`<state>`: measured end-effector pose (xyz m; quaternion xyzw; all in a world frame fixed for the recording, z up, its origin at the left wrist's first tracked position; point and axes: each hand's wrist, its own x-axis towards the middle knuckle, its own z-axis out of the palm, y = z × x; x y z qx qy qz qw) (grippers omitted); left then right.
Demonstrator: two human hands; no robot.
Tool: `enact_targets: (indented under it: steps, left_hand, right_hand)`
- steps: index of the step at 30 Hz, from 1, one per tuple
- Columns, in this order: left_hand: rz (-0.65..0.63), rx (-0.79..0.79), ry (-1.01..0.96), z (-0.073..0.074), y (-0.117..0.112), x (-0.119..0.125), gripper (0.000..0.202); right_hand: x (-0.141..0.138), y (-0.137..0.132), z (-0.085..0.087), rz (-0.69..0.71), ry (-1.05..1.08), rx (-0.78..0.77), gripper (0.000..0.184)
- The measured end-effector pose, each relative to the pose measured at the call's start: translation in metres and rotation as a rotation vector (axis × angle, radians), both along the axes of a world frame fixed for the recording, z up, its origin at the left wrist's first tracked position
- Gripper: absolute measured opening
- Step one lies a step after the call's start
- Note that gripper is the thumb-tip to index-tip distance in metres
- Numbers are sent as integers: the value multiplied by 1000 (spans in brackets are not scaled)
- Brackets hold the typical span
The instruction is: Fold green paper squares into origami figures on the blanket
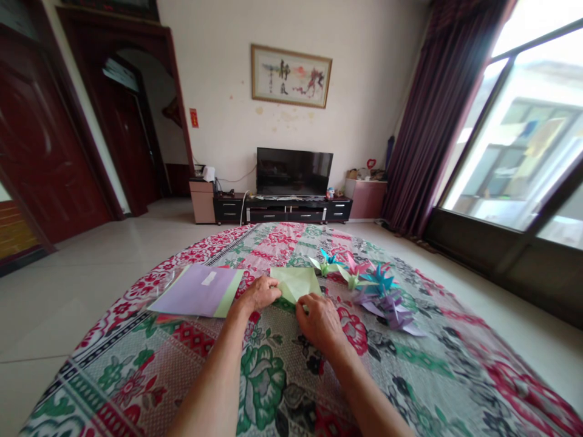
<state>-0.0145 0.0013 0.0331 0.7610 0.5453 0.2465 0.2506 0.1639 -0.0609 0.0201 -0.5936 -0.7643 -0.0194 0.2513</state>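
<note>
A light green sheet of origami paper [298, 279] lies on the patterned tablecloth between my hands, its near part folded or creased. My left hand [263, 294] has its fingers closed at the paper's left edge. At the near right edge, my right hand [317, 318] is bent over the paper with curled fingers, fingertips partly hidden. Right of the paper sit several folded paper cranes: green [353, 278], pink [356, 265], blue [380, 279] and purple [396, 309]. To the left lies a pack of coloured paper [195, 290], purple on top with a green edge showing.
The round table wears a floral tablecloth [262, 388]. Beyond it stand a low black TV cabinet [285, 215] and a television [295, 173]. A dark curtain [430, 121] and large window are at right, and red doors [40, 121] at left.
</note>
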Motion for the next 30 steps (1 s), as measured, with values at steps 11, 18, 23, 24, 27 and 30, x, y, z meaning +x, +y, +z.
enact_targets:
  steps: [11, 18, 23, 24, 27, 30]
  left_hand:
    - [-150, 41, -63, -11, 8, -4, 32]
    - [86, 40, 12, -8, 6, 6, 32]
    - [200, 136, 41, -14, 9, 15, 44]
    - [207, 150, 40, -16, 9, 16, 46]
    - [227, 171, 24, -19, 11, 15, 43]
    - [223, 159, 14, -21, 12, 13, 38]
  right_hand:
    - [45, 15, -8, 17, 229, -18, 27]
    - [47, 13, -9, 166, 205, 1, 22]
    - [42, 11, -7, 77, 202, -6, 26]
    - [41, 11, -7, 74, 200, -12, 26]
    - [41, 11, -8, 77, 192, -21, 23]
    - [41, 13, -10, 65, 184, -18, 17]
